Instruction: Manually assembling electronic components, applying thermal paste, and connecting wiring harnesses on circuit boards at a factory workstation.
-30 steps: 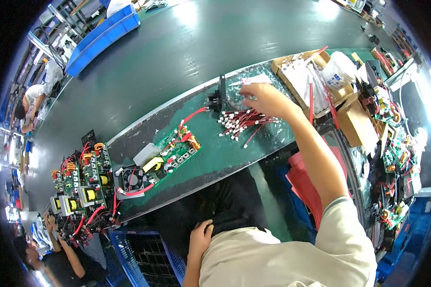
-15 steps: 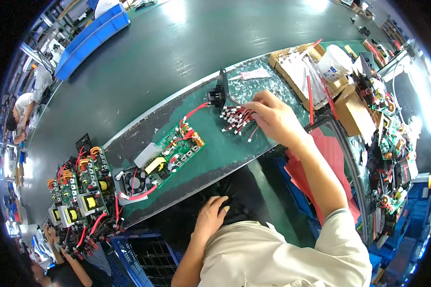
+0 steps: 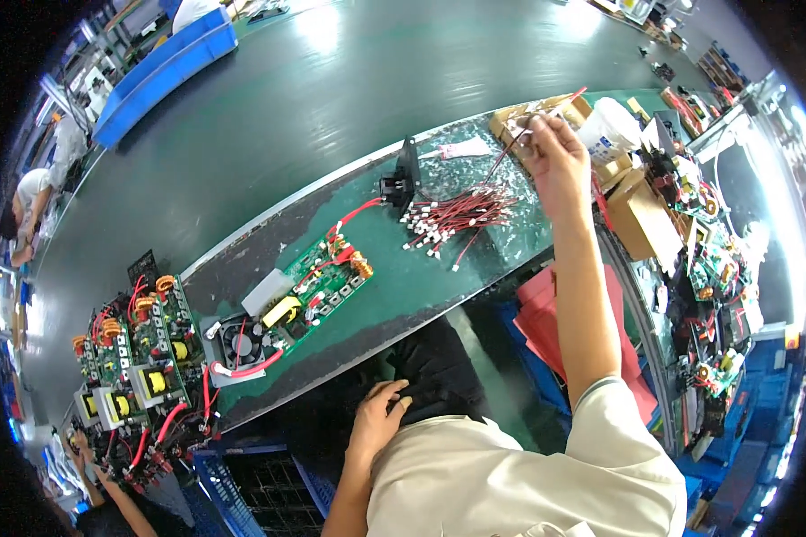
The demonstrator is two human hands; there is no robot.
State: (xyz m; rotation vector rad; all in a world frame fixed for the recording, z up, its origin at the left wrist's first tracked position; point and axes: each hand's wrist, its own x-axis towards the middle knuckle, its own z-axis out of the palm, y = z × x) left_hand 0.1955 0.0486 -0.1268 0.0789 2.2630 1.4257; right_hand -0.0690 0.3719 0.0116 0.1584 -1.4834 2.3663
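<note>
Raised over the far right of the bench, my right hand [image 3: 560, 166] pinches a thin red-and-black wire lead [image 3: 505, 154] that hangs down toward the pile. Below it lies a heap of red-and-black wire leads [image 3: 470, 213] with small white connectors. My left hand [image 3: 381, 413] rests on my dark trousers, holding nothing, its fingers loosely bent and apart. Left of the heap stands a black panel with a socket [image 3: 401, 182]. A red cable joins it to a green circuit board [image 3: 331, 284], which has a fan [image 3: 242, 343] at its near left end.
Several assembled circuit boards [image 3: 139, 358] crowd the bench's left end. Behind the leads lies a white tube [image 3: 464, 149]. A cardboard tray [image 3: 513, 116], a white tub [image 3: 611, 125] and a brown box [image 3: 643, 215] stand at right. Red sheets [image 3: 546, 322] sit below the bench edge.
My right hand has lifted from the heap of leads and moved away and up to the right, drawing one lead out. My left hand stays on my lap.
</note>
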